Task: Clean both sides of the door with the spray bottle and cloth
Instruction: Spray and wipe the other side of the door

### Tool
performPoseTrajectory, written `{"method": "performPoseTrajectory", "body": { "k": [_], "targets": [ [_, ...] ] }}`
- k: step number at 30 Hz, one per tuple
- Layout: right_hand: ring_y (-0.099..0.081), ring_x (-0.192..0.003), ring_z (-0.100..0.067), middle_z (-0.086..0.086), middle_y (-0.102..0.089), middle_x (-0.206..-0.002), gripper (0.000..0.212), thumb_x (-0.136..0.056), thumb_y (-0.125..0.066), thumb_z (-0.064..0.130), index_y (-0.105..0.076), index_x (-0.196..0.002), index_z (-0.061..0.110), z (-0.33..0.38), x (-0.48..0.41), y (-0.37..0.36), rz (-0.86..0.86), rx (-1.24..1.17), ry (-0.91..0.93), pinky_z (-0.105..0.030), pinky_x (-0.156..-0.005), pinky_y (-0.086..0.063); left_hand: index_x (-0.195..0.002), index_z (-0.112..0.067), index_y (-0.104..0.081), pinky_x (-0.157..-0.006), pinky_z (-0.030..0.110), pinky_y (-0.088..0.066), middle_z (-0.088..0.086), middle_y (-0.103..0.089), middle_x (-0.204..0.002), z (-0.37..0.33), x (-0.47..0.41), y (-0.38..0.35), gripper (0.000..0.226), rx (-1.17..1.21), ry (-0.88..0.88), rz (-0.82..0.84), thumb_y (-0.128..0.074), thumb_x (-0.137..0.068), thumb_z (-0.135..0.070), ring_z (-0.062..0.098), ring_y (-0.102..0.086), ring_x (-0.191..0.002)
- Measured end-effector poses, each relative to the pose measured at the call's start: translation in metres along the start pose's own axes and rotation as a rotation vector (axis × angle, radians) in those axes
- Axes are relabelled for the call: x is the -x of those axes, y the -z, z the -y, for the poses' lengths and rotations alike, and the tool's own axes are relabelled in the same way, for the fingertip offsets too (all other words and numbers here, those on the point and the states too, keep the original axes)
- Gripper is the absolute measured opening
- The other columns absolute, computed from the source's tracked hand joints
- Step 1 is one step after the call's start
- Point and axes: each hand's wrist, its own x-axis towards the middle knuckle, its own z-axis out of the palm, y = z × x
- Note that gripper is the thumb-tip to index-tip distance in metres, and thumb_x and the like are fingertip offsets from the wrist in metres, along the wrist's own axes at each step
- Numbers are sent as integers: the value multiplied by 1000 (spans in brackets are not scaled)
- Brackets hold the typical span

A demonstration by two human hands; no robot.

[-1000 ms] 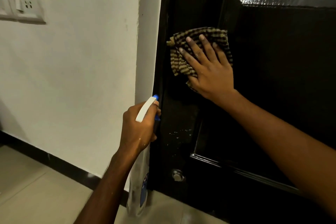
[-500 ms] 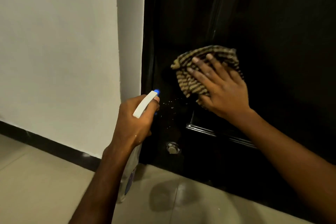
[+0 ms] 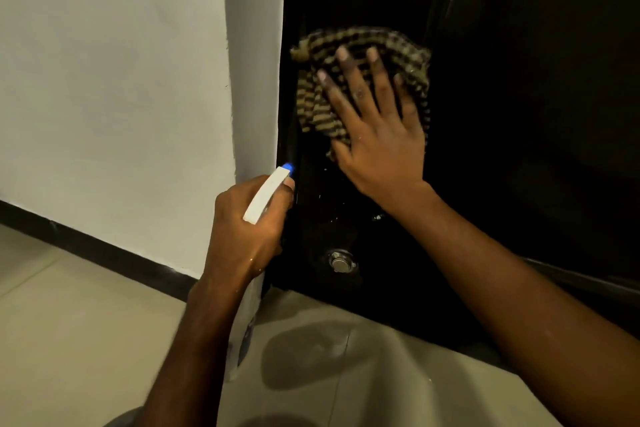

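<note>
Obs., nearest first. Floor (image 3: 86,322): pale tile, with a dark wet-looking patch (image 3: 304,354) just in front of the door's bottom edge.

Left hand (image 3: 249,229): fingers curled round the neck of the spray bottle (image 3: 265,196). The bottle body hangs down below the wrist. The blue nozzle tip (image 3: 287,168) points up and forward at the door's near edge, just beside the white wall (image 3: 121,80) corner.

Door (image 3: 519,114): dark and glossy, with its long axis vertical. Pale droplets (image 3: 329,204) sit on the lower panel, just right of the nozzle. A small metal fitting (image 3: 341,262) is mounted below them, near the floor.

Right hand (image 3: 377,135): fingers straight and spread, palm flat, pressing the striped cloth (image 3: 311,107) against the door face. It presses rather than grips. The cloth is bunched under and above the fingertips, and its edges are blurred.

Key relation: the droplets lie directly below the cloth, between the heel of the right hand and the metal fitting. The right hand is the nearer working hand to them, and the left hand is beside them but occupied with the bottle.

Judgement: the step in hand is wiping the lower part of this face. The next stroke likely runs straight down the door's long axis over the droplets and needs to stop short of the fitting. The far side of the door cannot be seen
</note>
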Motion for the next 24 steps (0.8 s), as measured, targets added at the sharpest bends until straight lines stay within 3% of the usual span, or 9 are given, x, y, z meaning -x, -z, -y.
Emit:
{"method": "performPoseTrajectory", "body": {
  "k": [3,6,9,11,13,15,18,21,24],
  "targets": [
    [-3,-157,-22,2,-5,-170,71,-98,-41,46,-14,-162,29,18,38,-28,78,23,203,-40,-122,-9,-111,0,-66,-71,30,-61,10,-70,-94,5,1,7,67,-27,-64,-58,-52,-85,-60,22,-67,-69],
    [-22,-153,-17,6,-3,-170,68,-97,-42,42,-22,-161,29,26,97,-55,227,-38,389,-33,-112,-24,-110,3,-65,-81,53,-57,21,-68,-99,5,0,8,85,50,-36,-83,-54,-78,-74,33,-62,-74],
    [-50,-136,-11,15,-7,-168,69,-93,-44,39,-26,-159,32,14,145,-58,358,-195,335,-30,-94,-40,-114,1,-65,-74,34,-61,15,-69,-100,4,2,8,66,41,-23,-59,-55,-79,-53,18,-65,-72],
    [-48,-138,-9,16,-11,-168,71,-92,-49,40,-25,-159,35,-6,162,-50,350,-186,255,-31,-91,-40,-111,-4,-63,-60,8,-51,2,-66,-91,6,3,6,45,30,-15,-56,-53,-84,-39,-2,-65,-69],
    [-31,-148,-8,14,-15,-167,72,-93,-55,42,-27,-158,36,-25,165,-36,264,-110,130,-32,-96,-38,-104,-18,-56,-54,1,-43,-11,-56,-80,5,4,5,12,4,0,-74,-56,-92,-19,-16,-60,-66],
    [-15,-153,-11,10,-16,-167,70,-94,-52,46,-28,-158,35,-28,149,-26,160,-29,16,-34,-112,-27,-96,-26,-53,-53,0,-43,-15,-53,-76,4,3,2,12,-15,-39,-81,-61,-93,-18,-17,-60,-65],
    [-6,-154,-16,6,-12,-166,66,-96,-41,47,-29,-158,31,-4,106,-24,84,-50,-102,-33,-123,-3,-95,-26,-60,-53,2,-44,-16,-56,-77,-2,4,0,21,-30,-49,-103,-61,-87,-45,-13,-62,-66],
    [-6,-155,-18,4,-10,-167,69,-96,-49,49,-30,-159,29,28,87,-39,108,-91,-7,-35,-122,-12,-108,-9,-67,-52,9,-48,-3,-66,-84,1,2,2,57,-43,-52,-106,-53,-84,-58,8,-65,-62],
    [-14,-155,-15,6,-14,-169,66,-98,-43,46,-29,-159,27,49,105,-63,224,-196,189,-32,-114,-30,-112,-7,-69,-60,20,-55,5,-71,-94,6,1,7,65,-64,-55,-104,-49,-82,-61,21,-64,-62]
  ]
}}
